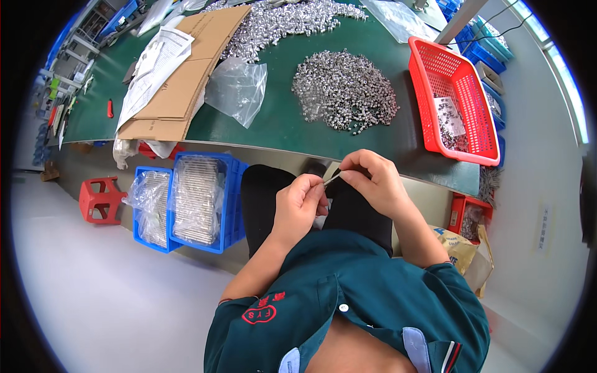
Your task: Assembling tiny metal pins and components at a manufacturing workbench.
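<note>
Pinches a thin stick (333, 178) tight, with the left hand (295, 208) clamped on one end and the right hand (379, 183) on the other. Holds it just on the near side of the green table (277, 121). Faces a heap of shiny little metal bits (345, 90) on the table, plus a red basket (423, 93) at the table's right end.

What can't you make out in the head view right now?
All in the head view:
Rod: left hand and right hand cover part; too small to identify.
Far metal pile: cut off by the top edge.
Paper in the red basket: print too small.
Left blue crate: plastic partly hides what's inside.
</note>
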Tool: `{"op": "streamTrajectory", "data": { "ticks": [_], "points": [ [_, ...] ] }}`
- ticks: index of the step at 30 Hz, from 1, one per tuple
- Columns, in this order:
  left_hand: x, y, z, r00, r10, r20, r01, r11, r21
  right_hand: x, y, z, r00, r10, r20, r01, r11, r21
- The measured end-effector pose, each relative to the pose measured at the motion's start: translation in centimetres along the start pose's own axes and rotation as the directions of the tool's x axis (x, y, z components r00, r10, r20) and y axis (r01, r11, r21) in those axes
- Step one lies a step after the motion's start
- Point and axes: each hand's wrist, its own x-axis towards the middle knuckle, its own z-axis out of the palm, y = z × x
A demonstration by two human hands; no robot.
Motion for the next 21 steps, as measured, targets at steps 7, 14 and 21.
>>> {"op": "streamTrajectory", "data": {
  "ticks": [7,14,21],
  "points": [
    [-0.1,0.0,-0.1,1.0,0.014,0.023,-0.014,1.0,0.013,-0.1,0.2,-0.2,0.993,-0.114,-0.002,0.113,0.99,-0.088],
    [0.2,-0.1,-0.6,0.978,-0.128,0.164,0.165,0.958,-0.236,0.0,0.7,-0.2,0.987,-0.098,0.126,0.093,0.994,0.05],
    [0.4,-0.6,-1.0,0.972,-0.164,0.167,0.207,0.935,-0.288,1.4,1.4,-1.4,0.98,-0.195,-0.051,0.173,0.943,-0.285]
  ]
}}
